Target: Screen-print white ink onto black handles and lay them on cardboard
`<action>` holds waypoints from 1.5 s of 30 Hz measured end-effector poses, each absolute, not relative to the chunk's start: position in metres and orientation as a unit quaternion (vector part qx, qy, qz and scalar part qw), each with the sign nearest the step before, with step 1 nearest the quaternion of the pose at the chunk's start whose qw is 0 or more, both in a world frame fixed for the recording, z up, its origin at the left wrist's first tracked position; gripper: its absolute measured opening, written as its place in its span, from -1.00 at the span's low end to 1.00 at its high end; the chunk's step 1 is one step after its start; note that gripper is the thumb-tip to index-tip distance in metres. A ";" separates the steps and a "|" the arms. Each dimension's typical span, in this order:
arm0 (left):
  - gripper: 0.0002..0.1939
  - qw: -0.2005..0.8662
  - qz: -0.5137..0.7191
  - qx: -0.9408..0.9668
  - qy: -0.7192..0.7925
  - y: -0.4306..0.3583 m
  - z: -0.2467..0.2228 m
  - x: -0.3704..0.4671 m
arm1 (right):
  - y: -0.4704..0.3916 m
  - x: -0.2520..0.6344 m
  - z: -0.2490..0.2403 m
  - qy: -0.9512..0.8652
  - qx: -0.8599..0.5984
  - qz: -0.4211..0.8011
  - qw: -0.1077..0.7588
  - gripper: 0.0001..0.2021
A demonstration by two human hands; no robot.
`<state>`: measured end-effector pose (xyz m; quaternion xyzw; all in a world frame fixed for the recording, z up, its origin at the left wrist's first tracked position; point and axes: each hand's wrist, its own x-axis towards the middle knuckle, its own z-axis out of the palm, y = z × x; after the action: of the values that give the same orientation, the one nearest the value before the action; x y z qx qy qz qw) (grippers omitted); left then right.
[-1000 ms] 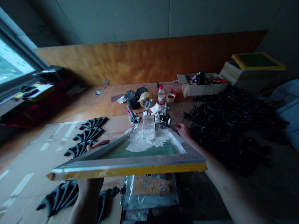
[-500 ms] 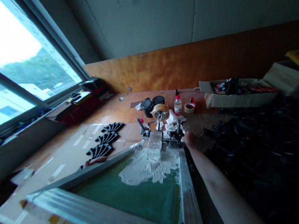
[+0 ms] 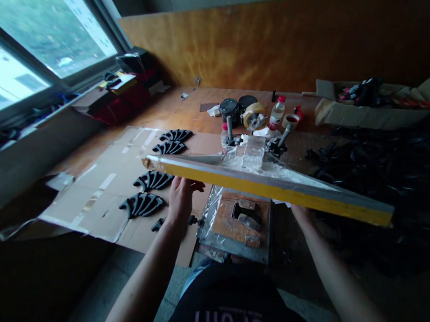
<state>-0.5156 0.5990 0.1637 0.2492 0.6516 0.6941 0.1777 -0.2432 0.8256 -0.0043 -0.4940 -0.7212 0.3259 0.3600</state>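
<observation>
A screen printing frame (image 3: 264, 186) with a yellow front edge is tilted up in front of me. White paste (image 3: 253, 161) lies on it around a squeegee-like block (image 3: 254, 152) at the hinge clamps (image 3: 276, 145). Just below the front bar is my left hand (image 3: 182, 193), its fingers stretched out to the right and holding nothing I can see. My right hand (image 3: 299, 213) is under the bar, beside a bit of white material (image 3: 281, 203); its fingers are hidden. Beneath, a black curved piece (image 3: 247, 215) lies on a wooden base board (image 3: 222, 219).
Several black fan-shaped pieces (image 3: 143, 206) lie on cardboard (image 3: 107, 193) at left. Behind the frame stand black jars (image 3: 228, 108), a tape roll (image 3: 254, 116) and a red-capped bottle (image 3: 277, 114). At right are a carton (image 3: 371, 114) and a dark pile (image 3: 382, 161).
The frame has swung up from showing its green mesh to showing its front edge. My right hand has left the clamp area and come nearer. My view has tipped down.
</observation>
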 end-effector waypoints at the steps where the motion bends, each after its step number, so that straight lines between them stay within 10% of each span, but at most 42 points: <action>1: -0.65 0.207 0.694 0.251 0.642 0.595 0.158 -0.513 | 0.804 -0.249 -0.004 -0.727 -0.488 0.335 0.350 -0.68; 24: -0.47 0.396 0.626 0.207 0.639 0.526 0.080 -0.540 | 0.699 -0.352 0.001 -0.921 -0.318 0.108 0.197 -0.78; 36: -0.46 0.410 0.605 0.209 0.650 0.535 0.081 -0.540 | 0.725 -0.337 0.008 -0.661 -0.470 0.489 0.321 -0.74; 45: -0.48 0.420 0.588 0.213 0.657 0.542 0.078 -0.534 | 0.698 -0.361 0.013 -0.906 -0.346 0.158 0.188 -0.87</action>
<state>-0.5341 0.5424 0.0777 0.2129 0.6574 0.5881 0.4202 -0.3605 0.6984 0.0126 -0.3460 -0.9057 0.1576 0.1877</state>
